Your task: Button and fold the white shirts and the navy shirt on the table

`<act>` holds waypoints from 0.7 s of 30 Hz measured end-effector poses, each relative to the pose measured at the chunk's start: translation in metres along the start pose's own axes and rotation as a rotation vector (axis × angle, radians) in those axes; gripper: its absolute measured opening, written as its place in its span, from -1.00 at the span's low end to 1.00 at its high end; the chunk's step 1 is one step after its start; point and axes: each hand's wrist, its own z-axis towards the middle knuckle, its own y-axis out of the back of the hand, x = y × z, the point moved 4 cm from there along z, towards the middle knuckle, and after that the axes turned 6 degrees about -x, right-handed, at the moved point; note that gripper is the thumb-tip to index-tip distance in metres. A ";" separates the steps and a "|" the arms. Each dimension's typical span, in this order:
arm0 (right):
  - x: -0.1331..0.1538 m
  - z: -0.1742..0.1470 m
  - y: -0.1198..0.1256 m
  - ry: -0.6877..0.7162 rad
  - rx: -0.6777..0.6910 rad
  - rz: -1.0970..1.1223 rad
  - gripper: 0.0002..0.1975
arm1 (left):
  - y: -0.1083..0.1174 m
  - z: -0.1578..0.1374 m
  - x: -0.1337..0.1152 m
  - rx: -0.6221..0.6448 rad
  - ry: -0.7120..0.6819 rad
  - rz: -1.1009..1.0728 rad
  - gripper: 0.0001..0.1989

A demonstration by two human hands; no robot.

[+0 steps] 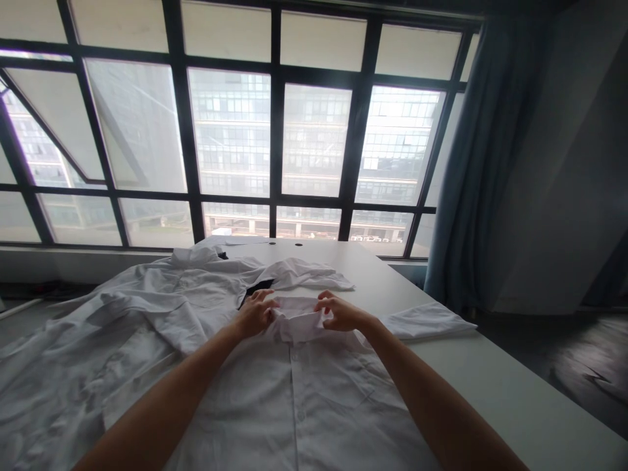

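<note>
A white button-up shirt point(324, 399) lies front up on the table, its button placket running down the middle toward me. At its far end the collar point(297, 320) stands up a little. My left hand point(255, 314) pinches the collar's left side between thumb and fingers. On the opposite side, my right hand point(341, 312) grips the collar the same way. One sleeve point(426, 320) stretches out to the right across the tabletop.
More white shirts point(161, 294) are heaped on the left, with a dark item point(256, 292) partly under them. The white table point(495, 386) ends in a slanting right edge. Behind it are windows point(314, 140) and a blue-grey curtain point(481, 176).
</note>
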 end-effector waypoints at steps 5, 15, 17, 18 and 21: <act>0.002 0.003 0.002 -0.102 -0.023 -0.080 -0.71 | -0.004 0.004 0.007 0.029 0.042 -0.209 -0.82; -0.008 0.048 0.043 -0.200 -0.182 -0.192 -0.86 | 0.010 0.071 0.020 0.142 0.206 -0.404 -0.55; -0.015 0.062 0.046 -0.236 -0.206 -0.165 -0.73 | 0.014 0.089 0.021 0.136 0.178 -0.350 -0.45; -0.018 0.069 0.045 -0.257 -0.223 -0.158 -0.65 | 0.015 0.097 0.021 0.137 0.159 -0.306 -0.40; -0.026 0.088 0.033 -0.316 -0.311 -0.180 -0.53 | 0.012 0.114 0.022 0.115 0.109 -0.128 -0.33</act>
